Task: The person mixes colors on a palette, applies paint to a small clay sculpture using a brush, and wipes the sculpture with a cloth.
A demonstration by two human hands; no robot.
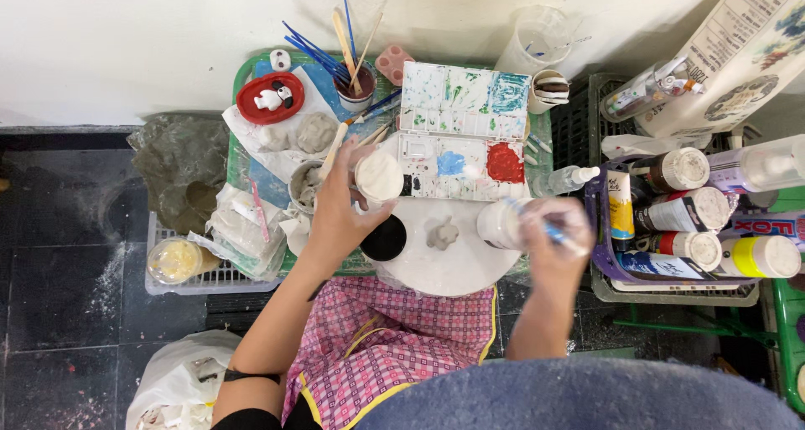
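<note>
While a round white turntable board (457,266) carries a small rough grey clay lump (442,234) and a round black disc (385,239), the left hand (340,208) wraps a smooth white jar (379,177) above it, and the right hand (558,237) pinches a thin blue-handled brush (549,229) beside a white cup (496,225).

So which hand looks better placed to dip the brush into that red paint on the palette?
The right hand, probably. It holds the blue-handled brush and sits just below the palette's red paint patch. The left hand is occupied, holding a white lid farther from it.
</note>
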